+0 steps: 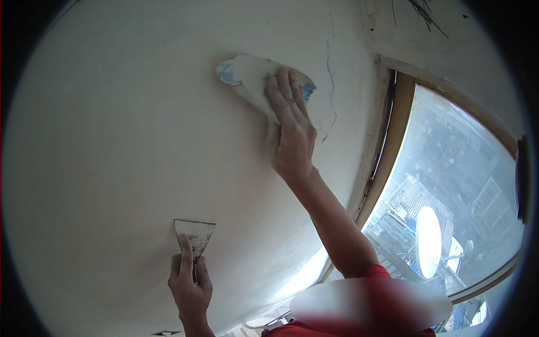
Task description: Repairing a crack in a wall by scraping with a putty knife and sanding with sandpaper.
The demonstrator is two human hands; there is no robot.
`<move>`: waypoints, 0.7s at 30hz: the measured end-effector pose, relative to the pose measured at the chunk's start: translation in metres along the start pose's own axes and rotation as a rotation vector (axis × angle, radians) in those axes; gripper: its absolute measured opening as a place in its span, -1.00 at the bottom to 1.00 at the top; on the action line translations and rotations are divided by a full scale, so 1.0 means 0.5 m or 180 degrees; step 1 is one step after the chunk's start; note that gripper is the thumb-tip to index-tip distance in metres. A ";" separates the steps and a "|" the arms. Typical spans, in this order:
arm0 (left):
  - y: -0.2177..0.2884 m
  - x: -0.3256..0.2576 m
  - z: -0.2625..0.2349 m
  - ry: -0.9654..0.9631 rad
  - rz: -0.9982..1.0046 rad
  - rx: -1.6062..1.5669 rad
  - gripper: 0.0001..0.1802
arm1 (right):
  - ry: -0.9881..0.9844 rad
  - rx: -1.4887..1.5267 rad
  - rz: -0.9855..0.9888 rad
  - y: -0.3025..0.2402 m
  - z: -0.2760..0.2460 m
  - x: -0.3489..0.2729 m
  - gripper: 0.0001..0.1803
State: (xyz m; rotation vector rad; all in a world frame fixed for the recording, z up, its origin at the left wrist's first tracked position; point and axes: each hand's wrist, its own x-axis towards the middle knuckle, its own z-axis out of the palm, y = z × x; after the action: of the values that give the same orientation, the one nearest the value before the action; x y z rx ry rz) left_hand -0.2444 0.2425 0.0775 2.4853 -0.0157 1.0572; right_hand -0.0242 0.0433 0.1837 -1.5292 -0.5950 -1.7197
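Observation:
My right hand (292,121) presses a long, dusty white pad (250,73) flat on the upper part of a pale wall (123,129). Blue patches and worn edges show on the pad; what it is made of I cannot tell. Its fingers lie closed over the pad's right part. Lower and to the left, my left hand (191,281) grips a putty knife (196,230), one finger stretched along the blade. The blade is wide, whitish and smeared with dark marks, its broad edge pointing up. The putty knife's handle is hidden in the palm.
A thin crack (330,84) runs down the wall right of the pad. Farther right stands a window with a brown frame (393,140) and hazy glass; through it a white satellite dish (428,241) shows. Dark wires (424,14) stick out at the upper right.

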 end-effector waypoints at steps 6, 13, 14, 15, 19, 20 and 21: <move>-0.012 -0.001 -0.003 0.0122 0.0147 -0.0032 -0.35 | -0.1342 0.0734 -0.1353 -0.078 0.010 -0.016 -0.58; 0.009 -0.005 -0.012 -0.0032 -0.0250 -0.0075 -0.40 | -0.1398 0.0820 -0.1179 -0.065 -0.004 -0.087 -0.65; -0.001 -0.002 -0.011 -0.0005 -0.0228 -0.0077 -0.40 | -0.1723 0.1042 -0.1448 -0.077 -0.003 -0.099 -0.62; -0.008 -0.006 -0.007 0.0071 -0.0063 -0.0052 -0.37 | -0.1708 0.1038 -0.1467 -0.068 -0.002 -0.091 -0.62; -0.016 -0.019 0.001 0.0074 -0.0075 -0.0205 -0.34 | -0.1065 0.0354 -0.1017 -0.031 0.014 -0.035 -0.54; -0.016 -0.019 0.001 0.0079 -0.0079 -0.0210 -0.34 | -0.0697 0.0175 -0.0656 -0.033 0.019 -0.027 -0.53; -0.012 -0.020 -0.006 0.0018 -0.0153 -0.0189 -0.37 | -0.0824 0.0221 -0.0554 -0.058 0.018 -0.044 -0.53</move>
State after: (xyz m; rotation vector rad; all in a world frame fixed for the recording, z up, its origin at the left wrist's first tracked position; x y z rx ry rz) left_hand -0.2524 0.2477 0.0701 2.4174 0.0141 1.0290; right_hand -0.0410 0.0730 0.1677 -1.7055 -0.9347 -1.6190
